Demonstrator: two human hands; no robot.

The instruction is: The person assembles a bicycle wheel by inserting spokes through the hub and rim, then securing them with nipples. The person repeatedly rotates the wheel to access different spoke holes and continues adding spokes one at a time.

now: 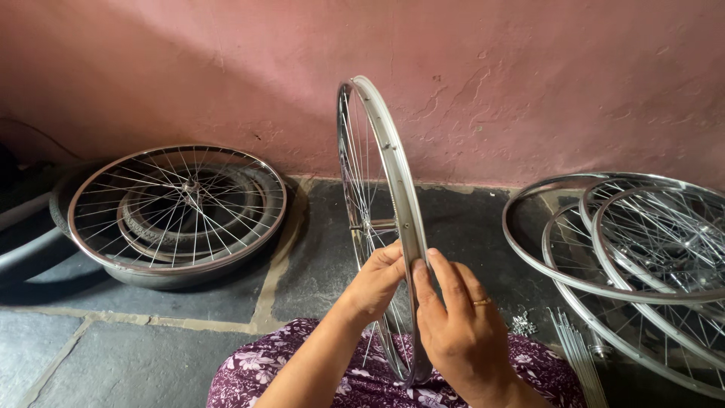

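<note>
A silver spoked bicycle wheel (pixel 384 162) stands upright and edge-on in front of me, its lower part resting on my lap in purple flowered cloth (pixel 377 381). My left hand (pixel 375 281) grips the rim from the left, fingers curled around its edge. My right hand (pixel 458 321), wearing a gold ring, holds the rim from the right with the thumb pressed on the outer band. The hub axle (pixel 374 224) shows just above my left hand.
At left a spoked wheel (pixel 177 204) lies flat on a stack of black tyres (pixel 162 268). Several shiny rims and wheels (pixel 634 242) are piled on the floor at right, with loose spokes (pixel 578 347) and small nipples (pixel 522 325) beside them. A pink plaster wall (pixel 529 75) stands behind.
</note>
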